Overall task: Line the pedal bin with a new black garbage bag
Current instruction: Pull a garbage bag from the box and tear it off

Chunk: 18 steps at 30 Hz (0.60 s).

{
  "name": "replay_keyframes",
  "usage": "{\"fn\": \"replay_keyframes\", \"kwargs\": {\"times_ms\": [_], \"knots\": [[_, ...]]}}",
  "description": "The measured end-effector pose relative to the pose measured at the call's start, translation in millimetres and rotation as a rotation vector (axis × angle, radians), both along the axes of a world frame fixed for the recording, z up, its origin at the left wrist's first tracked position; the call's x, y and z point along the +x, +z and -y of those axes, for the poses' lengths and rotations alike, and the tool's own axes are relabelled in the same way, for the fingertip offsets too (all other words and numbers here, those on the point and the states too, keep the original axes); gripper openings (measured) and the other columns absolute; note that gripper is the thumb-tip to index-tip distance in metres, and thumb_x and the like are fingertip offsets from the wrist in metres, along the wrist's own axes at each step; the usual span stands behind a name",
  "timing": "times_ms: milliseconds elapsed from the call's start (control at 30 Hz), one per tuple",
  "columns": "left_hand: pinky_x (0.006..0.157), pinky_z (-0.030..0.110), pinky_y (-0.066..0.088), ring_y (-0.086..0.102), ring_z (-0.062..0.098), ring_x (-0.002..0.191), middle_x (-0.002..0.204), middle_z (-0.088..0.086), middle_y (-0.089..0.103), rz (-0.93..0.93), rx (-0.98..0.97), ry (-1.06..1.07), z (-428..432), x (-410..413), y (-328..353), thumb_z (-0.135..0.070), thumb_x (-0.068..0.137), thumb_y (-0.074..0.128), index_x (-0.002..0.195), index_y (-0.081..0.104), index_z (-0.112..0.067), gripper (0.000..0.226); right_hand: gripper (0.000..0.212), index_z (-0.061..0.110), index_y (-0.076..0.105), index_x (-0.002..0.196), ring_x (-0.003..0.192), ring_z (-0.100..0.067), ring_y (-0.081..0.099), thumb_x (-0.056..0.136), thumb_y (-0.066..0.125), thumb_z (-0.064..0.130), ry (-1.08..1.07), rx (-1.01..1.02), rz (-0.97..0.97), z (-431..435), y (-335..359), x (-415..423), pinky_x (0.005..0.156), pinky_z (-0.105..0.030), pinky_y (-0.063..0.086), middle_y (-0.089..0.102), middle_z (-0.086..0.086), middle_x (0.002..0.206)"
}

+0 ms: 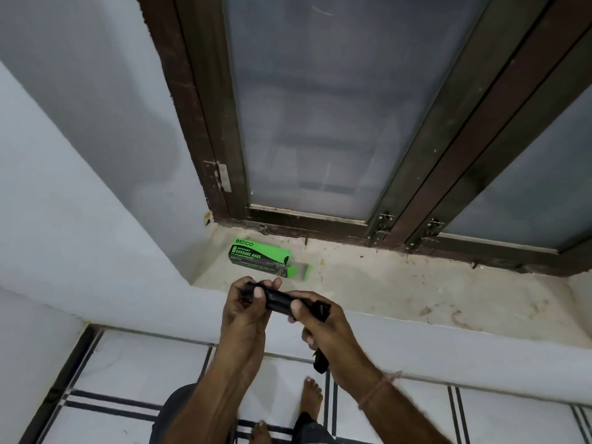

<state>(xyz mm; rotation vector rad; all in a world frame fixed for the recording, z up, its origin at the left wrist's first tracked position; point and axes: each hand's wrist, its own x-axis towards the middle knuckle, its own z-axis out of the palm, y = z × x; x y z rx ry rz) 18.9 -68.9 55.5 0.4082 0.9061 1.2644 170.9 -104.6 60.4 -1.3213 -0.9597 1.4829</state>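
Observation:
A roll of black garbage bags [278,301] is held level in front of me, just above the window ledge's front edge. My left hand [248,310] grips its left end and my right hand [320,325] grips its right end. A loose black tail of bag [320,363] hangs down below my right palm. On the ledge behind the hands lies the green and black garbage bag box [261,256], on its side with its end flap open. The pedal bin is not in view.
The stained stone window ledge [400,290] runs across the view below a dark-framed window with frosted glass [320,107]. White walls stand at the left. Below is a white tiled floor with black lines [128,373], where my bare feet stand.

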Motion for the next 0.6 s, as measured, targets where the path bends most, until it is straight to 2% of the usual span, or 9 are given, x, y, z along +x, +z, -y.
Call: {"fn": "replay_keyframes", "kwargs": {"times_ms": [67, 133, 200, 233, 300, 367, 433, 467, 600], "knots": [[0.105, 0.047, 0.051, 0.066, 0.034, 0.111, 0.105, 0.016, 0.074, -0.248, 0.044, -0.048, -8, 5, -5, -0.005, 0.094, 0.063, 0.098, 0.06, -0.013, 0.01, 0.025, 0.021, 0.076, 0.12, 0.054, -0.012, 0.041, 0.103, 0.061, 0.032, -0.082, -0.02, -0.029, -8, -8, 11, 0.052, -0.023, 0.038, 0.067, -0.007, 0.086], [0.101, 0.044, 0.052, 0.067, 0.028, 0.112, 0.111, 0.009, 0.075, -0.537, 0.114, -0.069, -21, 10, -11, -0.011, 0.097, 0.066, 0.104, 0.065, -0.015, 0.009, 0.024, 0.017, 0.076, 0.12, 0.051, -0.013, 0.04, 0.105, 0.06, 0.026, -0.156, -0.041, -0.046, -19, -15, 25, 0.048, -0.023, 0.036, 0.066, -0.009, 0.086], [0.094, 0.036, 0.055, 0.061, 0.023, 0.12, 0.122, -0.003, 0.069, -0.908, 0.246, -0.052, -43, 9, -21, -0.028, 0.095, 0.071, 0.119, 0.063, -0.021, 0.025, 0.021, 0.015, 0.076, 0.118, 0.049, -0.013, 0.039, 0.104, 0.061, 0.02, -0.246, -0.065, -0.054, -32, -24, 42, 0.045, -0.022, 0.034, 0.064, -0.009, 0.082], [0.093, 0.037, 0.053, 0.056, 0.023, 0.124, 0.13, -0.004, 0.063, -1.148, 0.347, -0.057, -57, 5, -28, -0.038, 0.092, 0.072, 0.127, 0.06, -0.023, 0.04, 0.02, 0.014, 0.077, 0.116, 0.048, -0.012, 0.039, 0.104, 0.061, 0.018, -0.288, -0.068, -0.051, -39, -28, 50, 0.043, -0.021, 0.033, 0.063, -0.006, 0.078], [0.099, 0.048, 0.047, 0.044, 0.029, 0.136, 0.147, 0.006, 0.051, -1.574, 0.492, -0.179, -84, -4, -42, -0.047, 0.085, 0.075, 0.142, 0.053, -0.023, 0.066, 0.02, 0.014, 0.077, 0.115, 0.046, -0.01, 0.039, 0.104, 0.061, 0.015, -0.353, -0.067, -0.037, -52, -35, 63, 0.04, -0.021, 0.032, 0.061, -0.002, 0.072], [0.106, 0.063, 0.04, 0.031, 0.039, 0.148, 0.158, 0.013, 0.04, -1.832, 0.481, -0.377, -104, -9, -51, -0.044, 0.077, 0.084, 0.148, 0.05, -0.027, 0.081, 0.019, 0.017, 0.078, 0.115, 0.045, -0.008, 0.039, 0.103, 0.063, 0.017, -0.393, -0.069, -0.027, -67, -43, 73, 0.039, -0.021, 0.032, 0.058, -0.005, 0.071], [0.107, 0.071, 0.034, 0.025, 0.044, 0.151, 0.159, 0.015, 0.038, -1.929, 0.428, -0.515, -114, -9, -57, -0.039, 0.073, 0.089, 0.145, 0.055, -0.03, 0.08, 0.018, 0.021, 0.079, 0.114, 0.049, -0.008, 0.042, 0.102, 0.065, 0.02, -0.397, -0.062, 0.002, -80, -53, 77, 0.043, -0.021, 0.035, 0.059, -0.005, 0.072], [0.106, 0.072, 0.035, 0.025, 0.044, 0.151, 0.157, 0.015, 0.042, -1.936, 0.405, -0.531, -116, -9, -57, -0.035, 0.072, 0.09, 0.141, 0.058, -0.03, 0.075, 0.017, 0.023, 0.079, 0.113, 0.054, -0.007, 0.045, 0.102, 0.066, 0.022, -0.39, -0.061, 0.043, -86, -59, 78, 0.049, -0.021, 0.039, 0.061, -0.002, 0.074], [0.086, 0.058, 0.053, 0.04, 0.037, 0.135, 0.132, 0.009, 0.057, -1.881, 0.399, -0.422, -119, -7, -54, -0.022, 0.068, 0.091, 0.127, 0.066, -0.028, 0.064, 0.014, 0.029, 0.079, 0.107, 0.082, -0.006, 0.065, 0.098, 0.07, 0.021, -0.26, -0.036, 0.187, -96, -74, 77, 0.083, -0.029, 0.053, 0.074, 0.01, 0.089]]}}
